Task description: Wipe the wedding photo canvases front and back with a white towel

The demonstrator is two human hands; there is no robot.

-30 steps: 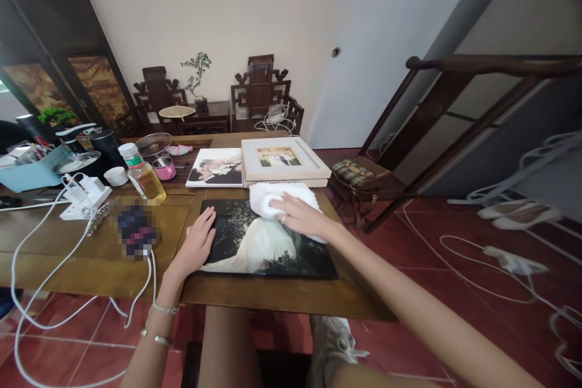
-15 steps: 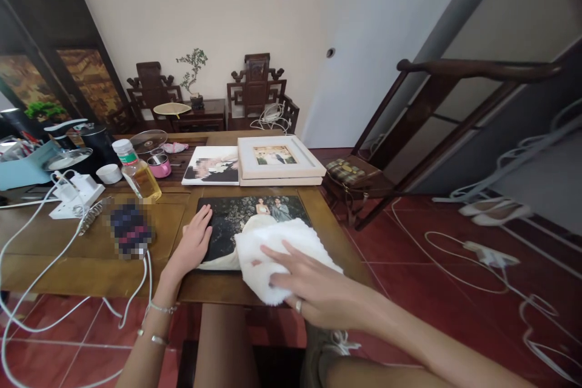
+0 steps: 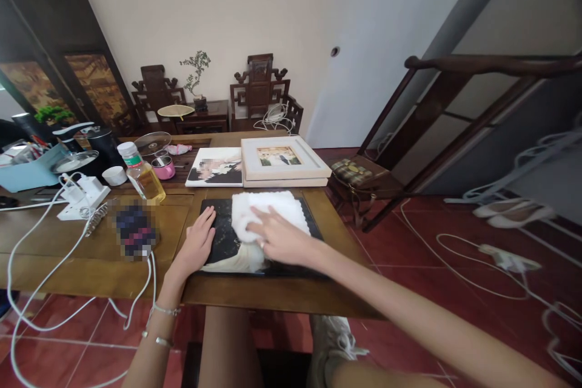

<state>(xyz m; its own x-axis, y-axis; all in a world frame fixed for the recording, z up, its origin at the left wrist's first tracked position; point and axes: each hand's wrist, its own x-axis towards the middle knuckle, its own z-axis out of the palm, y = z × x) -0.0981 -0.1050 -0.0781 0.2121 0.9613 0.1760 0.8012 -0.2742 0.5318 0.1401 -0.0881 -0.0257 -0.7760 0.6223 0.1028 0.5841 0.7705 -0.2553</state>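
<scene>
A dark glossy photo print (image 3: 225,242) lies flat near the front edge of the wooden table (image 3: 91,260). My left hand (image 3: 196,246) rests flat on its left edge, fingers stretched out. My right hand (image 3: 278,236) presses a white cloth (image 3: 266,209) onto the upper middle of the print, fingers laid flat over the cloth. The cloth covers most of the picture's top half.
Behind the print lie an unframed photo (image 3: 216,167) and a stack of white frames (image 3: 284,160). To the left stand an oil bottle (image 3: 143,176), a pink cup (image 3: 163,168), a power strip (image 3: 82,197) with white cables, and a blurred dark object (image 3: 134,230). A wooden chair (image 3: 364,173) stands right of the table.
My right hand swept the cloth from the print's top right down to its front edge, then back up to the upper middle. The left hand stayed on the left edge.
</scene>
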